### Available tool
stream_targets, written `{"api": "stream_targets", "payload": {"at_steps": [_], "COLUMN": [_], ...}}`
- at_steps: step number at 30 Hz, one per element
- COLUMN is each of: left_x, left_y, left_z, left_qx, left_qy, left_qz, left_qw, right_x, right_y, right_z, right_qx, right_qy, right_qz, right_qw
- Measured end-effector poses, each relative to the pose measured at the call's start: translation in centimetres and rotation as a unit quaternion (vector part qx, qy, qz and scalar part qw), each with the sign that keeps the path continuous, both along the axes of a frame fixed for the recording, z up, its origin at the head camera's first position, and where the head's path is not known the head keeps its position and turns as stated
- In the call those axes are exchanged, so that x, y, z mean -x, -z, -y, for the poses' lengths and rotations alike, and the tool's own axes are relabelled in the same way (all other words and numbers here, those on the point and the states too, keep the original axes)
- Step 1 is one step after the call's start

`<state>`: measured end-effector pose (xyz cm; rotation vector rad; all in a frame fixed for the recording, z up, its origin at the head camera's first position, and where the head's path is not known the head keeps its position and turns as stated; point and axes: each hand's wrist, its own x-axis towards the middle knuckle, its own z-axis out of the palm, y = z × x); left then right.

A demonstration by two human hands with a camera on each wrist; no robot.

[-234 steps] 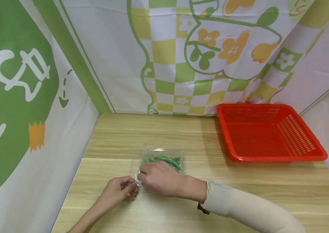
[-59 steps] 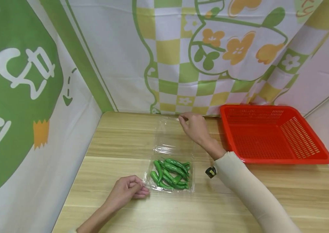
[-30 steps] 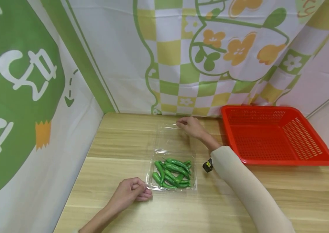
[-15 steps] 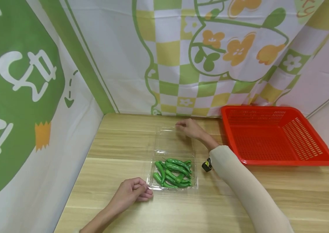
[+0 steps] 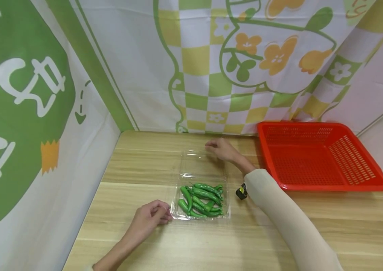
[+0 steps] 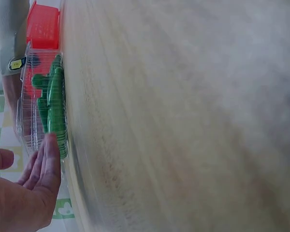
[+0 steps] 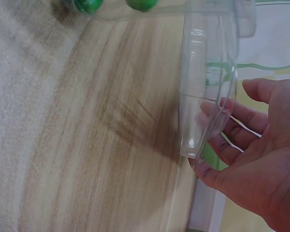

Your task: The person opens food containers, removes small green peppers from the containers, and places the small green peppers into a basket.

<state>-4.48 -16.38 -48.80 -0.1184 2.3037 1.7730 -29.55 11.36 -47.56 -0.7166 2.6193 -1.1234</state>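
Note:
A clear plastic clamshell box [image 5: 226, 216] stands on the table, its lid [image 5: 194, 163] folded back behind the base. Several green chili peppers [image 5: 205, 195] lie in the base. By the base's front left corner is my left hand [image 5: 148, 218], fingers extended; in the left wrist view its fingertips [image 6: 50, 140] are against or very near the box wall. My right hand [image 5: 223, 149] is at the far right part of the lid. Through the clear lid in the right wrist view, some fingertips [image 7: 208, 107] show behind it, the thumb [image 7: 261, 89] apart from them.
A red perforated plastic basket [image 5: 320, 186] sits at the back right of the wooden table [image 5: 127, 158]. Printed cloth [image 5: 194, 60] hangs right behind the table, and more cloth stands along its left side. A small dark device [image 5: 241, 192] is on my right wrist.
Earlier my right hand was over the front of the box; since then the lid has swung back. Lately the lid's far edge and right hand came slightly nearer. My left hand shifted slightly left and away.

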Motion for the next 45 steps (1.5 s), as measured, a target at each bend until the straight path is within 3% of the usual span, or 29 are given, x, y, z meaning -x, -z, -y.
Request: {"api": "stream_targets", "payload": {"at_steps": [5,11,20,30,36,45], "left_x": [0.5,1.4,2.5,3.8,4.2,4.7], "left_y": [-0.3,-0.6,-1.0,-0.1,0.5,1.2], "left_z": [-0.2,-0.3,-1.1,-2.5,-3.3,-4.2], "left_qx": [0.042,0.056,-0.022,-0.105,-0.147,-0.157], "left_qy": [-0.025,-0.019,-0.022,-0.017,-0.017,-0.019], "left_qz": [-0.025,-0.037,-0.019,0.006,-0.008,-0.007], "left_qw": [0.9985,0.9976,0.9993,0.9944,0.9890,0.9875], "right_x": [-0.1,0.0,-0.9,-2.2,-3.5,-5.7], "right_y": [0.0,0.2,-0.2,-0.7,-1.2,-2.7], "right_z": [0.0,-0.2,-0.3,-0.4,0.2,1.4], "right_qx": [0.001,-0.001,0.005,-0.003,-0.004,-0.010], "right_qy": [0.001,0.007,0.014,0.020,0.010,-0.011], "right_qz": [0.002,-0.019,-0.021,-0.027,-0.037,-0.055], "right_qw": [1.0000,0.9998,0.9997,0.9994,0.9993,0.9984]}}
